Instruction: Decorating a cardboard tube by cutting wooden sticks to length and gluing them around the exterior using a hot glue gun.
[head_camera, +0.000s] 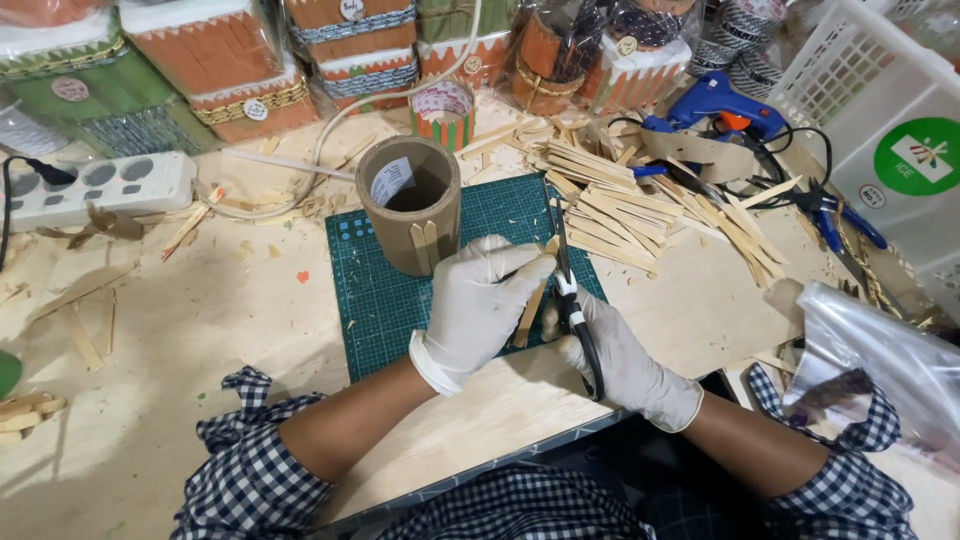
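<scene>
- My left hand (478, 305), in a white glove, was curled with its fingers pinched around a thin wooden stick (531, 308), just above the near edge of the green cutting mat (375, 290).
- The stick ran steeply from near-left up toward far-right, its upper end hidden at my fingertips.
- My right hand (622, 360), also gloved, was closed around the black handles of a pair of scissors (572, 300); the blades pointed away from me, nearly upright in view, touching the stick.
- Both forearms came in from the near edge of the table (180, 340), sleeves of checked cloth pushed up.
- Just beyond my left hand stood a brown cardboard tube (410, 205) on the mat, open end up, with a paper label showing inside and two sticks against its near wall.
- To its right lay a loose pile of sticks (610, 200).
- Further right a blue glue gun (720, 105) lay beside a white plastic basket (880, 110); I could not tell what the basket held.
</scene>
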